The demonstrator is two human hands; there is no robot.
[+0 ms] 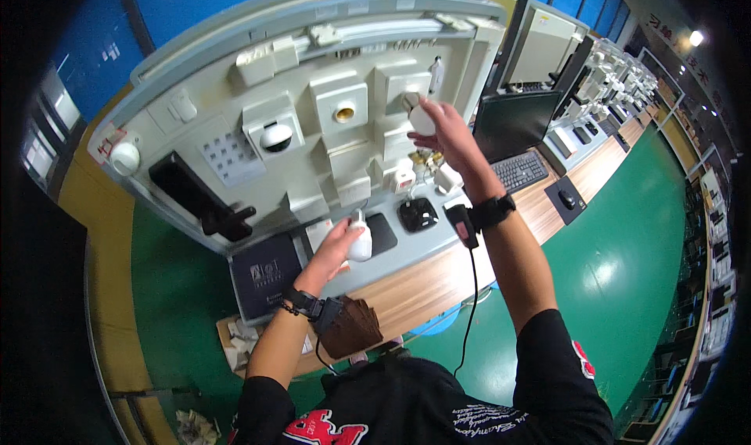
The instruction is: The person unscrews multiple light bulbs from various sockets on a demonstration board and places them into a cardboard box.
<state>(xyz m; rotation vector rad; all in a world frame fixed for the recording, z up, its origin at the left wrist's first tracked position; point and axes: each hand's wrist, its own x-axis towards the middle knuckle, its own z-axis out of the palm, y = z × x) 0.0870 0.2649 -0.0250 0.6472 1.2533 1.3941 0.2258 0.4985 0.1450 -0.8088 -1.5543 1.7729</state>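
Right grip point(444, 130) raised, left grip point(333, 247) lower, both curled; forearms point(516, 261) bare

The white bulb point(360, 245) in your left hand point(333, 249) looks smooth and plastic, as does the round white piece point(422, 121) in your right hand point(449, 132). Beyond your wood-grain tabletop point(426, 285), the squarish black box point(418, 217) shines glossy. Your right sleeve point(544, 351) is matt cloth; the green floor point(602, 277) at right gleams.

Panel point(215, 101) left of monitor point(516, 124) — keyboard point(519, 171) before monitor — mouse point(567, 199) on pad point(556, 189), right of keyboard.
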